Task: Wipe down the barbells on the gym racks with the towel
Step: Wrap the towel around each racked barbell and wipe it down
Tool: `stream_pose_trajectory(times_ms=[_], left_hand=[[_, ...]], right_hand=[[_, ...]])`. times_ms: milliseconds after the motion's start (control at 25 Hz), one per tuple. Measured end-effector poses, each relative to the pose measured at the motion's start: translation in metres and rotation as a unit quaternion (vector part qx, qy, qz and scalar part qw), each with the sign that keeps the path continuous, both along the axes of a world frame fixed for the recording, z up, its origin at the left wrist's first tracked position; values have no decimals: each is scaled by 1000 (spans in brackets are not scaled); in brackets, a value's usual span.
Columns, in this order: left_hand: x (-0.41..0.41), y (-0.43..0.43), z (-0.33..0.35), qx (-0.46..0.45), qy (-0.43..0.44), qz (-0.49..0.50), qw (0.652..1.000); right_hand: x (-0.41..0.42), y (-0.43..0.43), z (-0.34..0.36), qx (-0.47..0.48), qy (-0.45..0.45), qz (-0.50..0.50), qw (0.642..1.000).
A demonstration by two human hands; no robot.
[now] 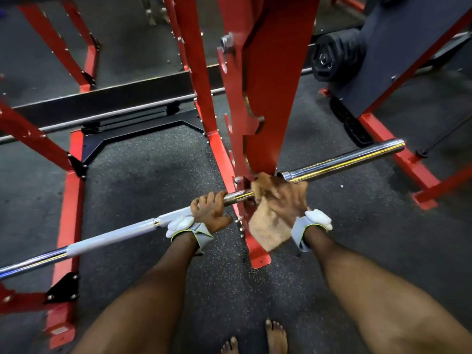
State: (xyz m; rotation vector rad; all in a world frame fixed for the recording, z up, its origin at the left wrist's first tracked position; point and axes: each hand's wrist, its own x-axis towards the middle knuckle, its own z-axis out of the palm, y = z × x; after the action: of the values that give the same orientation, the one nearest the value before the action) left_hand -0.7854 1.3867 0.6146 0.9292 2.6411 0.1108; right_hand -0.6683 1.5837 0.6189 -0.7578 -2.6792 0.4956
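Barbell (pixel 344 159) runs past red rack upright (pixel 270 85), towel (pixel 268 223) beside it.

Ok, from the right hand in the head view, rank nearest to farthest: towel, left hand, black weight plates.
1. towel, gripped in the right hand.
2. left hand, on the barbell across the red upright.
3. black weight plates, far back right.

A gym's weight area. Red steel rack uprights (pixel 268 98) with notched hooks stand on a black, speckled rubber floor (pixel 153 175). A chrome barbell (pixel 344 159) rests across the near rack, a second bar (pixel 115 114) lies farther off at left, and black weight plates (pixel 332 60) sit stacked at far right.
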Motion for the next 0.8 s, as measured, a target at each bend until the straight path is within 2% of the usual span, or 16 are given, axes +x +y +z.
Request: stream_pose_trajectory(times_ms=[80,120,200,280,320,400,440,480,520,600,640,680,760,800], left_hand=[[-1,0,2,0,1,-1,1000],[-3,0,2,0,0,-6,1000],[-2,-1,2,4,-16,-19,1000],[-7,-2,6,8,-40,-25,999],[-8,-2,6,9,-42,-23,999],[-3,-4,6,16,-18,-20,1000],[1,-2,6,23,-5,-20,1000],[2,-2,5,30,3,-21,999],[3,-2,6,30,1,-21,999],[-2,-2,8,18,-20,-21,999],[-3,-2,8,13,-26,-20,999],[-3,-1,8,13,-22,-19,1000],[-1,-1,5,15,1,-22,1000],[1,0,5,15,5,-25,1000]], right_hand=[[-1,-8,10,-103,-48,-59,992],[-8,-27,15,-90,-32,-16,995],[-14,-62,10,-5,23,134,991],[-13,-50,9,40,70,171,982],[-9,-32,5,40,79,119,989],[-6,-20,7,-32,71,-13,997],[-10,-27,7,-66,53,-15,996],[-17,-45,11,-66,51,30,996],[-20,-63,8,-32,59,85,994],[-18,-58,9,8,82,128,988],[-12,-42,7,33,91,116,988],[-2,-25,6,29,80,64,994],[0,-15,9,-52,6,-53,997],[-7,-23,9,-68,-23,-50,996]])
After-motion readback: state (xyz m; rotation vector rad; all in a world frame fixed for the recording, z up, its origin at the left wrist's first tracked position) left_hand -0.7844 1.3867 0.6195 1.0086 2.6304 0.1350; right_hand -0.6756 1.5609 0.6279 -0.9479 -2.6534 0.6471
